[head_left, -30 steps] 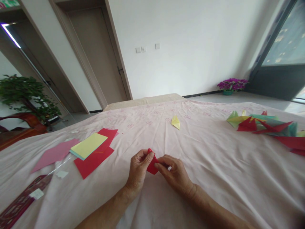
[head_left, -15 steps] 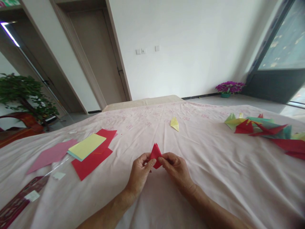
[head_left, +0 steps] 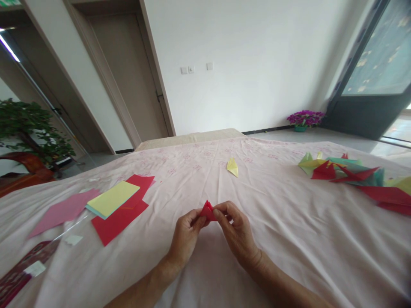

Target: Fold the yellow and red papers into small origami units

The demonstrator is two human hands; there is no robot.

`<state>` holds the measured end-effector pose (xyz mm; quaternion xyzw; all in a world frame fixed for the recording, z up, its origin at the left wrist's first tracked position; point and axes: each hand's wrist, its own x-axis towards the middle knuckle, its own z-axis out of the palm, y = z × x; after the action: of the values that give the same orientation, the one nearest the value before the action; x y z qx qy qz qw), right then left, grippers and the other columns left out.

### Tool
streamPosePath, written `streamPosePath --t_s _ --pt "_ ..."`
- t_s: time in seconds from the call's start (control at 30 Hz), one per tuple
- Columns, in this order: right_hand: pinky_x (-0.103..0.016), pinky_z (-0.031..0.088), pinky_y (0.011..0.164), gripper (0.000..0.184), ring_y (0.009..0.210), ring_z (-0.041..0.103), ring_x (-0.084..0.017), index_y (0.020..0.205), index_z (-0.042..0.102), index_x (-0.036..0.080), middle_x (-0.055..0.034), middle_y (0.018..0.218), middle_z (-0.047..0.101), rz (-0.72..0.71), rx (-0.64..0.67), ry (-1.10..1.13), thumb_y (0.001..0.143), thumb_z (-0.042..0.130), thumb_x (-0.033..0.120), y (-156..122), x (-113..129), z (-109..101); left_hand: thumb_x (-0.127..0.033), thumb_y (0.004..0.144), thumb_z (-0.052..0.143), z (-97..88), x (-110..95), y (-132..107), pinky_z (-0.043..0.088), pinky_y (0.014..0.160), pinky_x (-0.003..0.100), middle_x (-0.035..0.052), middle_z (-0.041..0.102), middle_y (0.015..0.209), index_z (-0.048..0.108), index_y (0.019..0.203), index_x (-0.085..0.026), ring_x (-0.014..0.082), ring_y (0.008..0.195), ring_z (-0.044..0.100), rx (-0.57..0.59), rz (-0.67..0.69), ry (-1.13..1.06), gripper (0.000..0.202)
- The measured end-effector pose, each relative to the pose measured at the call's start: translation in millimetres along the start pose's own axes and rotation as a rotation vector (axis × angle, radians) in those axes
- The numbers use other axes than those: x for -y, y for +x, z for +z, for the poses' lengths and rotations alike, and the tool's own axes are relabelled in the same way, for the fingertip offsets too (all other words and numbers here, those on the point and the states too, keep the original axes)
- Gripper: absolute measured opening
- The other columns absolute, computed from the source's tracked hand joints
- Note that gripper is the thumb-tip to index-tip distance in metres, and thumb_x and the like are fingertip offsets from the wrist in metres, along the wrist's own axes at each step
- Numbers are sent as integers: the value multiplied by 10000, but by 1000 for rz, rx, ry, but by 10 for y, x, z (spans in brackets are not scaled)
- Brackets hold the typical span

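Between my two hands is a small piece of folded red paper (head_left: 208, 212), its layered points facing away from me. My left hand (head_left: 187, 230) pinches its left side between thumb and fingers. On the other side my right hand (head_left: 236, 229) grips the right edge, thumb and index finger pressed together on it. Beyond the hands a folded yellow paper piece (head_left: 232, 167) lies on the pale pink cloth (head_left: 199, 184). The lower part of the red paper is partly covered by my fingers.
To the left lie yellow sheets (head_left: 114, 199), red sheets (head_left: 120, 222) and a pink sheet (head_left: 62, 211), with a dark red patterned package (head_left: 24, 269) nearer me. Several folded paper figures (head_left: 345, 169) sit at the right, beside red folded paper (head_left: 387, 196).
The red paper looks shorter now, its lower point no longer showing below the thumbs. My right thumb has moved up along its right edge. The whole view has shifted slightly.
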<state>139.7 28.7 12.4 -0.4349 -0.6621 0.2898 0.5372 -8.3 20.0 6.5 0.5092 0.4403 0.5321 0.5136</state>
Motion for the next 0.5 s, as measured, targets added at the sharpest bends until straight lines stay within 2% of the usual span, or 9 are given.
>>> streamPosePath --t_s 0.17,0.37,0.5 --pt "-245 416 580 220 624 543 -138 769 645 190 0 694 627 79 16 30 886 555 354 7 -16 -9 -443 883 549 36 -66 -44 516 916 376 94 711 997 703 1045 -139 233 946 661 13 12 14 377" --pt "-235 403 564 206 590 513 -128 720 633 180 3 644 602 89 20 28 860 567 315 10 -24 13 -459 871 556 2 -116 -38 557 744 297 80 710 983 694 1039 -147 210 863 667 -48 3 78 380" --pt "-231 396 557 167 578 491 -119 737 626 178 8 643 586 56 30 42 850 568 287 -4 -27 26 -462 857 576 -40 -136 -12 559 704 286 72 716 914 703 977 -138 198 809 674 -40 -54 51 368"
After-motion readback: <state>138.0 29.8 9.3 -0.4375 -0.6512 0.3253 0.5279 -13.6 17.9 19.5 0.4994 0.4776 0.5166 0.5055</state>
